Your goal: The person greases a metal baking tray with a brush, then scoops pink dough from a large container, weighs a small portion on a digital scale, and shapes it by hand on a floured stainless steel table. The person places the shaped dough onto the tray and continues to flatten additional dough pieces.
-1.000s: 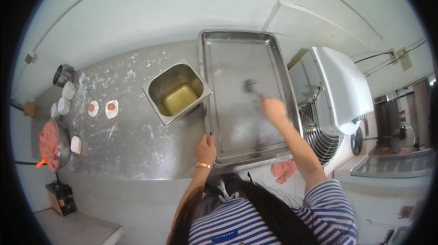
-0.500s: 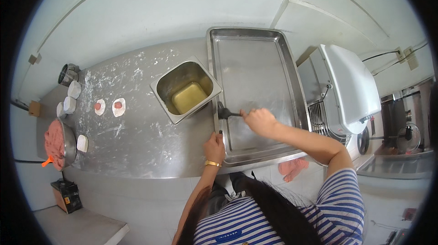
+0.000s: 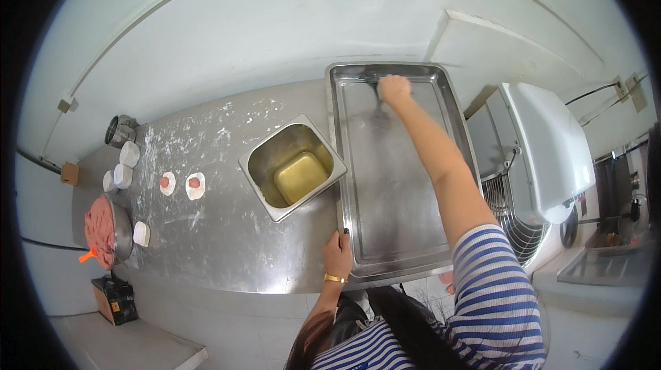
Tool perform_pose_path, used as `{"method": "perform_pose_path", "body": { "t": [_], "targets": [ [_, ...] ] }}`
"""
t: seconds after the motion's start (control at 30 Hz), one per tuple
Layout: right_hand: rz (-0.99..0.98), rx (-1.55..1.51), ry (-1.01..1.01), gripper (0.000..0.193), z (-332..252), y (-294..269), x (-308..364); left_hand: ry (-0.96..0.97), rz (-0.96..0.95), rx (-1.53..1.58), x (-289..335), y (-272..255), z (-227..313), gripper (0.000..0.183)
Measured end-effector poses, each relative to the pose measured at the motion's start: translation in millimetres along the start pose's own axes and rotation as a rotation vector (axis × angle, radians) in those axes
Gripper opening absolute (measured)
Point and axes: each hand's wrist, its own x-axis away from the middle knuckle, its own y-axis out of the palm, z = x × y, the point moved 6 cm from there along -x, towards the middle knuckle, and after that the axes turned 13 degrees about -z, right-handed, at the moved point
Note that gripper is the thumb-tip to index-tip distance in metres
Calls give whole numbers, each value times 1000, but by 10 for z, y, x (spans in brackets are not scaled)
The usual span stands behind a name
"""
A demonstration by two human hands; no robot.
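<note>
A large shallow steel tray [image 3: 399, 212] lies on the steel worktable. My left hand [image 3: 337, 256] is closed on the tray's left rim, near the front corner. At the tray's far end, my right hand [image 3: 394, 89] grips a black brush [image 3: 378, 89], which is partly blurred and partly hidden by the fingers. Directly left of the tray stands a deep steel container [image 3: 246, 167], turned at an angle. Clear yellow liquid, like oil [image 3: 301, 176], covers its bottom.
Two dough rounds [image 3: 195, 195] bearing pink filling lie on the floured worktable [image 3: 213, 246]. Further left are several white dough pieces [image 3: 129, 154] and a steel bowl [image 3: 124, 232] heaped with pink meat filling [image 3: 100, 227]. A white machine [image 3: 544, 150] with a wire guard stands right of the tray.
My right hand has carried the brush from the tray's left side, near the container, to its far end. My left hand stays at the left rim. The whole view has shifted slightly.
</note>
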Motion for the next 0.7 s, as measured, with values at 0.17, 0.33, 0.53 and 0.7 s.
{"method": "perform_pose_path", "body": {
  "t": [0.17, 0.33, 0.53, 0.7],
  "targets": [
    [-62, -16, 292, 25, 1289, 412, 352, -24, 15, 33, 42, 28, 22, 25],
    [-190, 44, 219, 23, 1658, 532, 1414, 43, 47, 96, 13, 82, -68, 25],
    [-437, 51, 29, 17, 1499, 739, 3440, 60, 73, -11, -21, 20, 23, 29],
    [-646, 41, -87, 14, 1168, 682, 4462, 108, 72, -30, -80, 65, -18, 29]
  ]
}}
